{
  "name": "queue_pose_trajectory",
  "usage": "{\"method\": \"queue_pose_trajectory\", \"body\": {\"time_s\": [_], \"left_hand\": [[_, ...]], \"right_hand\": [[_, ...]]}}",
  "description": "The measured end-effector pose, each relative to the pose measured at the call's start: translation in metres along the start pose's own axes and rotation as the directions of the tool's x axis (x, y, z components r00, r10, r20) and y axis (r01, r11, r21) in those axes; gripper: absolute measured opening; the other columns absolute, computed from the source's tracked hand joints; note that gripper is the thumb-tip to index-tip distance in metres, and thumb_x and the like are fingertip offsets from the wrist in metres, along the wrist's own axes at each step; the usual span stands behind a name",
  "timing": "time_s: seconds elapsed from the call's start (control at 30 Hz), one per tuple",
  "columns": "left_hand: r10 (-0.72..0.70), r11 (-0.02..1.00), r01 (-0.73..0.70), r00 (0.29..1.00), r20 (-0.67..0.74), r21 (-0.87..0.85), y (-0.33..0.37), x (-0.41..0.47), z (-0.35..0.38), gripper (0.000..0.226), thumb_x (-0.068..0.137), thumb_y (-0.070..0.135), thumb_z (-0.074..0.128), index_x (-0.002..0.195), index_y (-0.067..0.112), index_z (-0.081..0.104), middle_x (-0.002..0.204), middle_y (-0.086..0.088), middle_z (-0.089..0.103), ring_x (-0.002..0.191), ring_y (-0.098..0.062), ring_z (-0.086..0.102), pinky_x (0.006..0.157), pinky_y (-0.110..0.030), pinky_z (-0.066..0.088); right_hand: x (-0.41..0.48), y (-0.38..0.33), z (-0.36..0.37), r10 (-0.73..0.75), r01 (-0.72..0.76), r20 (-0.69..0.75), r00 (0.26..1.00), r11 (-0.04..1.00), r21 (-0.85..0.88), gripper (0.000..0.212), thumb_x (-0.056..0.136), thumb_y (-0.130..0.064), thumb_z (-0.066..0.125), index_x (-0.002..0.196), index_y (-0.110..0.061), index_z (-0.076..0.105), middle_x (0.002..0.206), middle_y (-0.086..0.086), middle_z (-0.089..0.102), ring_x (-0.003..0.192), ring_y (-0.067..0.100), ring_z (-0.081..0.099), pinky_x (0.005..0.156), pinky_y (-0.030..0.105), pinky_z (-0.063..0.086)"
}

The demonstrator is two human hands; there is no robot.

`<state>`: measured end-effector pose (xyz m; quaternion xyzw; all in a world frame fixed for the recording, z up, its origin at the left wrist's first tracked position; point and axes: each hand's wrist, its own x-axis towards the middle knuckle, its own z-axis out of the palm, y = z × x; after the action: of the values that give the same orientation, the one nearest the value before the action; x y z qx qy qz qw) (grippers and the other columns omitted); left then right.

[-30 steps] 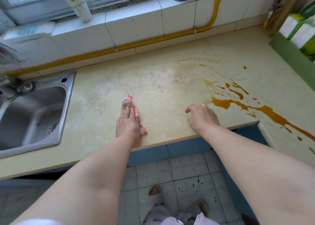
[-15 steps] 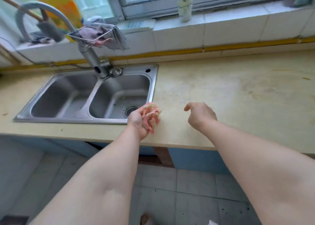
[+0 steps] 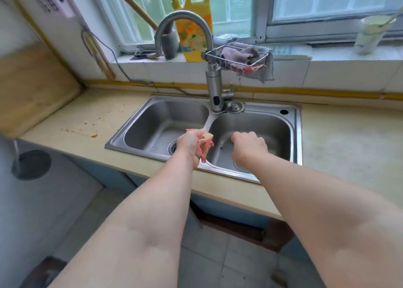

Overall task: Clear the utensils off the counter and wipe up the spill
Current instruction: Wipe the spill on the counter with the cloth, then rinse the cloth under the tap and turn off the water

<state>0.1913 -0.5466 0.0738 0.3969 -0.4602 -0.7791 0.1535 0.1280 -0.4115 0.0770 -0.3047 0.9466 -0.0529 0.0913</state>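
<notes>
My left hand is closed around a bunched pink and cream cloth, held over the divider of the steel double sink. My right hand hovers over the right basin with its fingers curled and nothing in it. The curved tap rises behind both hands. A few brown spots mark the beige counter left of the sink. The large spill is out of view.
A wire rack with grey rags hangs on the tap. On the sill stand a yellow detergent bottle and a white cup. A wooden board leans at the left. A round grey object sits lower left.
My view has swung left from the spilled counter to the sink. My left hand lifted the cloth off the counter and carried it over the sink. My right hand followed, empty.
</notes>
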Motion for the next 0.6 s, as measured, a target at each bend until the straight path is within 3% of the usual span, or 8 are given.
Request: {"method": "queue_pose_trajectory", "body": {"time_s": [0.1, 0.23, 0.33, 0.43, 0.5, 0.6], "left_hand": [[0.028, 0.996, -0.028, 1.0, -0.004, -0.087, 0.017, 0.025, -0.017, 0.056, 0.093, 0.0, 0.043, 0.04, 0.014, 0.053, 0.047, -0.003, 0.047, 0.035, -0.013, 0.045, 0.037, -0.013, 0.03], [0.027, 0.991, -0.039, 0.995, -0.098, -0.127, 0.048, 0.061, -0.019, 0.024, 0.087, 0.002, 0.044, 0.066, 0.015, 0.044, 0.067, -0.005, 0.035, 0.051, -0.018, 0.031, 0.038, -0.02, 0.029], [0.038, 0.996, -0.052, 0.985, -0.168, -0.079, 0.069, 0.096, -0.014, 0.023, 0.096, 0.013, 0.044, 0.073, 0.015, 0.046, 0.075, -0.003, 0.047, 0.062, -0.019, 0.046, 0.055, -0.025, 0.04], [-0.003, 0.973, -0.031, 0.989, -0.147, -0.227, 0.095, 0.131, -0.006, 0.031, 0.101, 0.023, 0.03, 0.081, 0.014, 0.051, 0.095, -0.008, 0.052, 0.094, -0.024, 0.051, 0.077, -0.029, 0.039], [-0.007, 0.944, -0.038, 0.991, -0.137, -0.328, 0.109, 0.154, -0.003, 0.036, 0.102, 0.024, 0.023, 0.092, 0.011, 0.055, 0.097, -0.01, 0.055, 0.095, -0.025, 0.053, 0.076, -0.029, 0.041], [0.001, 0.946, -0.061, 0.982, -0.187, -0.318, 0.127, 0.182, -0.003, 0.043, 0.1, 0.025, 0.029, 0.114, 0.004, 0.063, 0.108, -0.013, 0.065, 0.093, -0.029, 0.062, 0.077, -0.032, 0.048]], "right_hand": [[0.029, -0.017, -0.001, 0.033, -0.033, 0.005, 0.999, 0.999, -0.009, 0.043, 0.087, -0.012, 0.05, 0.13, -0.013, 0.042, 0.133, 0.009, 0.048, 0.127, 0.028, 0.039, 0.098, 0.039, 0.036], [0.081, -0.033, -0.004, 0.056, -0.056, -0.015, 0.998, 0.998, -0.001, 0.054, 0.086, -0.017, 0.056, 0.136, -0.011, 0.036, 0.137, 0.009, 0.04, 0.131, 0.028, 0.035, 0.101, 0.04, 0.035], [0.126, -0.038, -0.01, 0.054, -0.054, -0.027, 0.998, 0.999, 0.008, 0.059, 0.087, -0.016, 0.054, 0.141, -0.009, 0.032, 0.144, 0.01, 0.032, 0.135, 0.028, 0.031, 0.103, 0.041, 0.035], [0.175, -0.042, -0.019, 0.045, -0.045, -0.05, 0.998, 0.999, 0.016, 0.058, 0.088, -0.014, 0.051, 0.142, -0.006, 0.031, 0.148, 0.012, 0.026, 0.138, 0.029, 0.029, 0.105, 0.041, 0.034], [0.205, -0.046, -0.025, 0.048, -0.048, -0.068, 0.997, 0.999, 0.002, 0.061, 0.09, -0.012, 0.047, 0.146, -0.003, 0.023, 0.155, 0.014, 0.017, 0.144, 0.028, 0.02, 0.11, 0.041, 0.031], [0.24, -0.049, -0.029, 0.102, -0.102, -0.069, 0.992, 0.995, 0.007, 0.066, 0.092, -0.008, 0.04, 0.15, 0.001, 0.01, 0.159, 0.017, 0.004, 0.149, 0.03, 0.002, 0.115, 0.043, 0.02]]}}
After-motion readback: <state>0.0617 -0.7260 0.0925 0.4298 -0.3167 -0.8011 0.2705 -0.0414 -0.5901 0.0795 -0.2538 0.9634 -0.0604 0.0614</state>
